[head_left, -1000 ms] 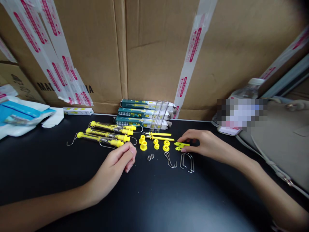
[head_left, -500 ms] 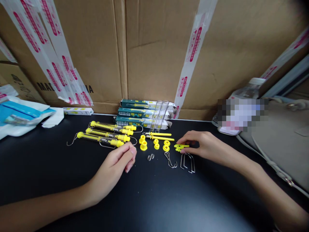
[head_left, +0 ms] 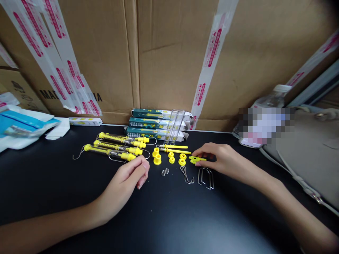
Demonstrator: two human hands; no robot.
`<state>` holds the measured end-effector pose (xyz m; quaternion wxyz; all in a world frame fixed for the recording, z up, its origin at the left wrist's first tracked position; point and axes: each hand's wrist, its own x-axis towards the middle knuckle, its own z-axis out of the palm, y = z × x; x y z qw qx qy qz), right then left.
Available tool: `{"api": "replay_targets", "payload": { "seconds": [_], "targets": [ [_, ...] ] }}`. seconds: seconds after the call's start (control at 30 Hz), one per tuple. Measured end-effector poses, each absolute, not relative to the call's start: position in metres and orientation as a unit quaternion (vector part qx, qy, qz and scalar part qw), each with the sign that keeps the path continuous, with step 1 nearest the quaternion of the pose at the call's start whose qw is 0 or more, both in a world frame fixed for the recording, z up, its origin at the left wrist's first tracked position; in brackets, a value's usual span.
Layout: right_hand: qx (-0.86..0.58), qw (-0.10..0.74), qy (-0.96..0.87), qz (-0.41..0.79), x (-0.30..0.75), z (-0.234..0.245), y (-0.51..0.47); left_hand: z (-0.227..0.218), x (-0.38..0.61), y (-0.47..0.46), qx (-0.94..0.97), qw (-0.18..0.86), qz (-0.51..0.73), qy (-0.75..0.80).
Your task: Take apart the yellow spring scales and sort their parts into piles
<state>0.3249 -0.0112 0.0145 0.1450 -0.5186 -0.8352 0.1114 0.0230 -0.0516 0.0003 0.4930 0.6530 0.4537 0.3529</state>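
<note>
My right hand (head_left: 221, 155) holds small flat yellow plastic pieces (head_left: 197, 159) between thumb and fingers, low over the table. Just below it lie bent wire brackets (head_left: 206, 178) and wire hooks (head_left: 186, 175). To its left are yellow rings (head_left: 182, 162), small yellow plugs (head_left: 171, 160), larger flanged yellow caps (head_left: 157, 159) and two thin yellow rods (head_left: 176, 151). My left hand (head_left: 135, 173) rests closed on the table, with nothing visible in it. Beside its knuckles lie several assembled yellow spring scales (head_left: 113, 151). Two small springs (head_left: 165, 172) sit to its right.
Clear tubes (head_left: 174, 127) lean on printed spring-scale boxes (head_left: 147, 123) at the back, before a large taped carton (head_left: 169, 63). A bottle (head_left: 272, 98) and a grey bag (head_left: 309, 151) stand right. Blue-white packaging (head_left: 23, 123) lies left on the black table (head_left: 169, 218).
My right hand has shifted slightly left with the yellow plastic pieces. My left hand and the laid-out parts have stayed where they were.
</note>
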Motion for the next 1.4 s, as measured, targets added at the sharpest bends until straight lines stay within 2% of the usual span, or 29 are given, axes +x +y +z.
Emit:
{"api": "replay_targets", "payload": {
  "seconds": [0.5,0.73,1.4],
  "targets": [
    [-0.499,0.170,-0.845,0.094,0.328,0.013,-0.009,0.000,0.024,-0.052,0.651,0.498,0.351,0.453],
    [-0.436,0.257,-0.862,0.024,0.315,0.005,-0.009,0.000,0.023,-0.053,0.650,0.500,0.350,0.452],
    [-0.470,0.239,-0.850,-0.027,0.298,-0.012,0.004,0.001,0.025,-0.052,0.653,0.488,0.355,0.457]
  ]
}}
